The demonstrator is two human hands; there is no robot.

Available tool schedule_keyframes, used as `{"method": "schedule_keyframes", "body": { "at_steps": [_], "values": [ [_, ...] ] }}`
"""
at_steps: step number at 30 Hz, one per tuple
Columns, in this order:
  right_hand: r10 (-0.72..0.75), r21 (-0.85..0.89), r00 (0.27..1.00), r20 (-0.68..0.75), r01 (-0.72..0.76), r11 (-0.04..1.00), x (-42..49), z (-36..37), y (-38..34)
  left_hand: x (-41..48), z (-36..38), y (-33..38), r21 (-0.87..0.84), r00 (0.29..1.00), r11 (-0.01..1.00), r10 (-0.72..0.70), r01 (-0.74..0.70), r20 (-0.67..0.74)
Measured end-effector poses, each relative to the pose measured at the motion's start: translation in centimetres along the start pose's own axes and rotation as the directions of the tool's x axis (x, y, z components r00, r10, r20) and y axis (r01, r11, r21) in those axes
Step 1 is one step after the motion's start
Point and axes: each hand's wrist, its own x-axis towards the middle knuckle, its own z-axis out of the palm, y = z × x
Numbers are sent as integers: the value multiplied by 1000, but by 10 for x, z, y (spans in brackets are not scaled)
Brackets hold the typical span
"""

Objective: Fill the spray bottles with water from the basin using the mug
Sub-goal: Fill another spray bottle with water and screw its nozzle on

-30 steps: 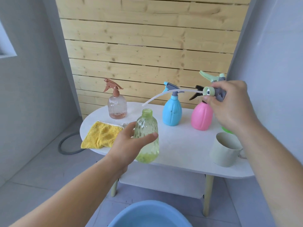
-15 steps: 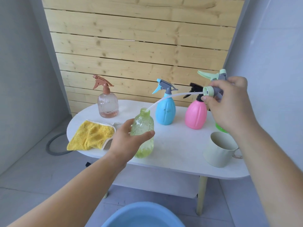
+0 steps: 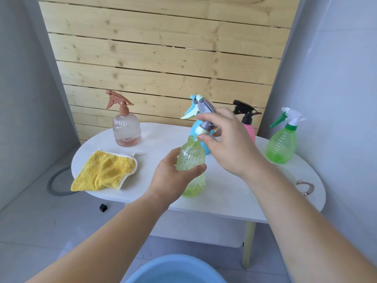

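Note:
My left hand (image 3: 173, 178) grips a pale yellow-green bottle (image 3: 190, 158) that stands on the white table (image 3: 228, 193). My right hand (image 3: 228, 144) holds its grey and mint spray head (image 3: 201, 111) right above the bottle's open mouth, tilted, with the tube down inside the neck. The mug is hidden behind my right forearm; only its metal handle (image 3: 305, 187) shows. The blue basin (image 3: 175, 270) of water sits on the floor at the bottom edge.
On the table stand a clear pink bottle with brown sprayer (image 3: 126, 129), a blue bottle (image 3: 196, 131), a pink bottle with black sprayer (image 3: 247, 121) and a green bottle (image 3: 282, 146). A yellow cloth (image 3: 105, 171) lies at the left. A grey hose (image 3: 56, 182) lies on the floor.
My right hand has brought the spray head from the right to over the bottle, and the tube has gone into the neck. The view has shifted; the green bottle shows now.

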Motion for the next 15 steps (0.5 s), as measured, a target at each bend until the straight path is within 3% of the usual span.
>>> {"method": "schedule_keyframes", "body": {
  "at_steps": [8, 15],
  "values": [
    [8, 189, 999, 37, -15, 982, 6, 11, -4, 1, -4, -5, 39, 999, 998, 40, -41, 33],
    [-32, 102, 996, 78, 24, 994, 6, 7, -12, -1, -8, -9, 75, 993, 994, 67, -74, 97]
  ]
}}
